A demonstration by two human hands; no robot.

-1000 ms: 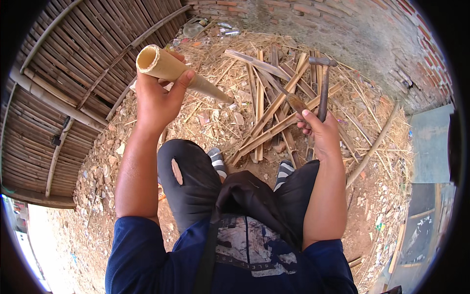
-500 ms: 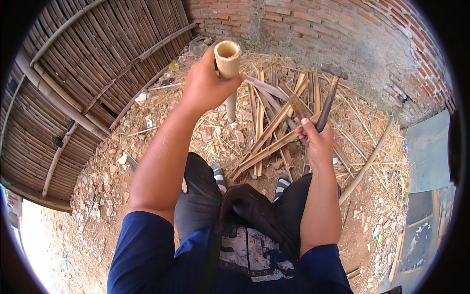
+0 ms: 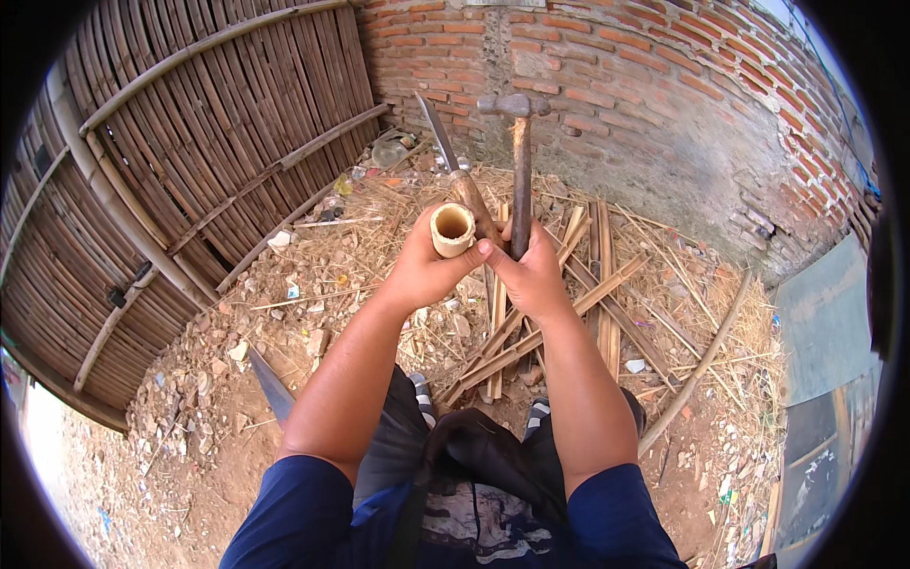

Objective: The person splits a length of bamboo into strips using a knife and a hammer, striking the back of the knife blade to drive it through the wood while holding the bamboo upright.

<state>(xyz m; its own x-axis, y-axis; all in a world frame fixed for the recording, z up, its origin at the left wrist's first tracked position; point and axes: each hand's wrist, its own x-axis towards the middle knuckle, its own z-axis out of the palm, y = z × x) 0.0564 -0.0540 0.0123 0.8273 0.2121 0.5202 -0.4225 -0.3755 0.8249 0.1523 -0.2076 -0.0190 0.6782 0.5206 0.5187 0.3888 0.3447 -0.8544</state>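
Bamboo section (image 3: 452,230) now upright in front of the chest, gripped in the closed left hand (image 3: 425,270), open hollow end facing up toward the camera; a second ago held out to the left and tilted, so long axis swung from slanting to near vertical. Right hand (image 3: 531,275) brought in from the right to touch the left, clenched around both a hammer (image 3: 519,152) and a knife (image 3: 455,161), hammer head topmost, blade angled up and leftward. Both tools raised just beside the bamboo's mouth, apparently ready for splitting. Below, split bamboo strips (image 3: 578,294) scattered over dirt ground (image 3: 190,446), woven bamboo fence (image 3: 190,142) to the left, brick wall (image 3: 664,85) behind.
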